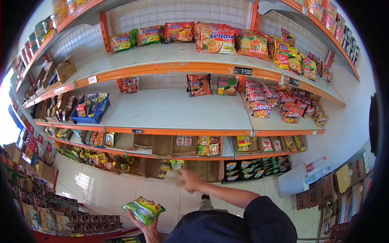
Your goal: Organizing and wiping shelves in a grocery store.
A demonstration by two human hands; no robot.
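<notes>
My left hand (149, 228) is low in the picture, gripping shiny green and yellow packets (143, 209). Its palm supports them from below. Farther ahead, my right hand (189, 180) reaches over the front of the bottom row of cardboard boxes. It is blurred, with a pale smear at its fingers, so whether it holds anything is unclear. Just beyond it stands a green and white packet (177, 164). Yellow and dark packets (164, 167) sit to the left of that one, inside a cardboard box (153, 168).
Orange-edged shelves (182, 117) curve ahead, carrying instant noodle packets (215, 39) and a blue basket (91, 107) of sachets. Black crates (231, 179) of green pouches line the lower right. A white box (291, 182) stands on the tiled floor (121, 185). Sachet racks (73, 223) crowd the left.
</notes>
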